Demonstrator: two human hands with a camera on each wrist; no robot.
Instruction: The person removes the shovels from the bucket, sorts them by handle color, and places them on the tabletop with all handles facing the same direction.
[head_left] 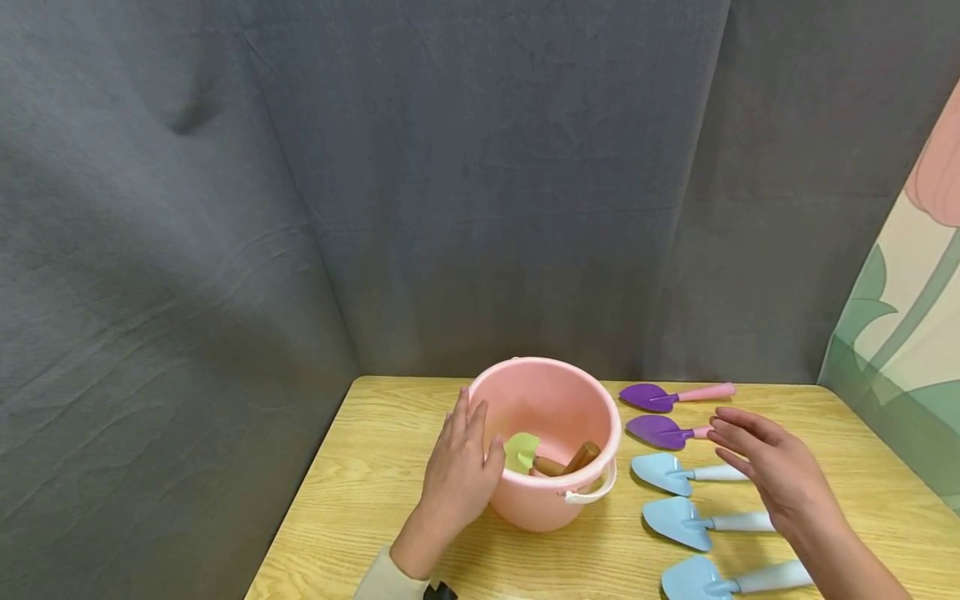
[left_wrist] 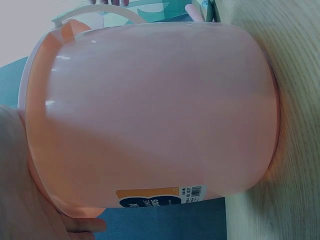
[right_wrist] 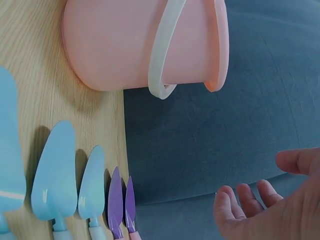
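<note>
Grey cloth point(head_left: 487, 208) hung behind the wooden desk point(head_left: 375, 467), where we saw the pink bucket point(head_left: 532, 508) at lower centre of the frame, with blue trowels point(head_left: 678, 518) and purple trowels point(head_left: 656, 432) at lower right. Our left grip point(head_left: 463, 467) lay against the bucket's rim point(head_left: 616, 429), fingers nearly straight; our right grip point(head_left: 780, 467), loosely spread near the trowels, held nothing. We judged the bucket light, slick and slightly flexible, best taken by its rim; the trowels seemed stiff, best lifted by their handles point(head_left: 741, 522).

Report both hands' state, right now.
Left hand: open, touching the pink bucket, not gripping anything visible.
Right hand: open, holding nothing, raised near the hand trowels.
</note>
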